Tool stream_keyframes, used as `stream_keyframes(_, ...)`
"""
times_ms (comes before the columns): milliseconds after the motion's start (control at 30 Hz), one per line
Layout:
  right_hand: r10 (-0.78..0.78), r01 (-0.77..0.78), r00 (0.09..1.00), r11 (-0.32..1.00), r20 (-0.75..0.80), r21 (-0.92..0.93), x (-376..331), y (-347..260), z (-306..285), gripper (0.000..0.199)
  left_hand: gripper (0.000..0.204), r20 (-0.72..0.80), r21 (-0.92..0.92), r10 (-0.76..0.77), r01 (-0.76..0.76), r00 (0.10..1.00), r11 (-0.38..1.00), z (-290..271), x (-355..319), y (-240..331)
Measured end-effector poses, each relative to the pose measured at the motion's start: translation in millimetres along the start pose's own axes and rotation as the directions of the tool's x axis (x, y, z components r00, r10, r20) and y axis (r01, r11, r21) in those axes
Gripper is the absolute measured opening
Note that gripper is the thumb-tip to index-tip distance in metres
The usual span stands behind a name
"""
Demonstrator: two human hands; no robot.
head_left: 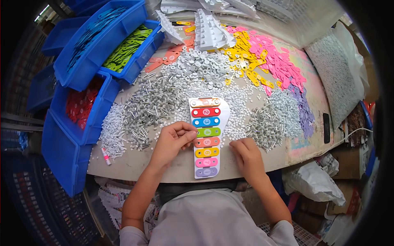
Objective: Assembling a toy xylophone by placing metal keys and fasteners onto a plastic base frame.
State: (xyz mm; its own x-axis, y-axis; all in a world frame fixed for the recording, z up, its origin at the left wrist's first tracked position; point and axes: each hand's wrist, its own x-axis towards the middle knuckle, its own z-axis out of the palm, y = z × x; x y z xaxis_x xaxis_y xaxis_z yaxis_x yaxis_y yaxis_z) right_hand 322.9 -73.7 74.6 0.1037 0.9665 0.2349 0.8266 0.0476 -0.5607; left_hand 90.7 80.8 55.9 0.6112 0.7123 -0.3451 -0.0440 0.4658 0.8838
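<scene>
A toy xylophone (207, 142) with coloured bars on a white base lies upright before me near the table's front edge. White round caps sit on the ends of its upper bars, while the lower bars show bare holes. My left hand (176, 141) is at the left end of the green bar (209, 132), thumb and fingers pinched together; what they hold, if anything, is too small to name. To the right of the xylophone, my right hand (247, 158) has its fingers curled together, fingertips down by the tabletop. Anything inside them is hidden.
Piles of metal pins (158, 98), white caps (203, 65) and small white rings (238, 110) surround the xylophone. Yellow bars (242, 53), pink bars (277, 61) and purple bars (301, 108) lie beyond. Blue bins (63, 153) stand left; a black phone-like object (326, 128) lies right.
</scene>
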Motion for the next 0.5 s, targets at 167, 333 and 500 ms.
stream_keyframes(167, 0.055, -0.026, 0.980, 0.988, -0.191, 0.153, 29, -9, 13, 0.014, 0.011, -0.003, 0.038, -0.046, 0.047, 0.999, 0.998, 3, 5, 1)
stream_keyframes(333, 0.094, -0.036, 0.961, 0.976, -0.261, 0.217, 48, -10, 30, 0.013, 0.009, 0.005, 0.010, -0.056, 0.056, 0.998, 0.998, 5, 7, 3)
stream_keyframes(500, 0.107, -0.057, 0.976, 0.965, -0.188, 0.255, 50, -9, 38, 0.017, 0.014, 0.006, 0.044, -0.028, 0.027, 1.000, 0.999, 5, 11, -1)
